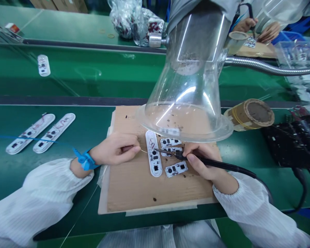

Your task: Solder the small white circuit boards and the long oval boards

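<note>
My left hand (122, 148) is closed in a pinch on a thin solder wire (144, 151), whose end points at a long white rounded circuit board piece (155, 162). In my right hand (203, 158) is a soldering iron (179, 155), held like a pen. Its tip meets the upper middle of the white piece, close to the wire's end; whether they touch is too small to tell. Small white circuit boards (176, 168) lie just right of the piece, some partly behind the iron. All rest on a brown cardboard sheet (129, 193). A blue wrist strap (86, 160) circles my left wrist.
A clear fume hood (188, 100) hangs over the cardboard's far side. Two more long white pieces (54, 133) lie at left. At right are a round taped pot (257, 113) and a black device (291, 144). Across the bench, another person's hands (268, 32) hold a tool.
</note>
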The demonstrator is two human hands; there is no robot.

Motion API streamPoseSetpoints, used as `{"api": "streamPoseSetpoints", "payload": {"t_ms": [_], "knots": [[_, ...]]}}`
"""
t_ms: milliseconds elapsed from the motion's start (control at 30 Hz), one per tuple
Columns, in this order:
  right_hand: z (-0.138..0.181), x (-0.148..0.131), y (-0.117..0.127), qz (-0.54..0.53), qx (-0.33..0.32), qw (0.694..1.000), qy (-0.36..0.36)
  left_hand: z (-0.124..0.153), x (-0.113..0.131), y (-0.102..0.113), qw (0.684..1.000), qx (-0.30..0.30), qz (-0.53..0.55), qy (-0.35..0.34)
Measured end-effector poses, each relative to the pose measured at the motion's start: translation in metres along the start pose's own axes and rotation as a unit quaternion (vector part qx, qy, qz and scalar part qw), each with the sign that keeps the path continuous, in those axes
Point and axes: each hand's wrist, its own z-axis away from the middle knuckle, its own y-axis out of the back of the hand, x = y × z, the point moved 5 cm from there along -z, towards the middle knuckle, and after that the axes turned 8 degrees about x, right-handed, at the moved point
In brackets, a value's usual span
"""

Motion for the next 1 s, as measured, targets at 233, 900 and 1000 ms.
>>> {"api": "streamPoseSetpoints", "payload": {"t_ms": [233, 900, 1000], "knots": [[0.006, 0.01, 0.001, -0.048, 0.018, 0.999, -0.014, 0.002, -0.001, 0.0, 1.0, 0.012, 0.016, -0.015], [0.003, -0.001, -0.008, -0.008, -0.037, 0.999, -0.006, 0.003, -0.004, 0.0, 0.998, -0.013, 0.057, -0.009], [0.003, -0.001, -0.007, 0.002, -0.035, 0.999, -0.008, 0.001, -0.003, 0.0, 0.998, -0.011, 0.056, -0.016]]}}
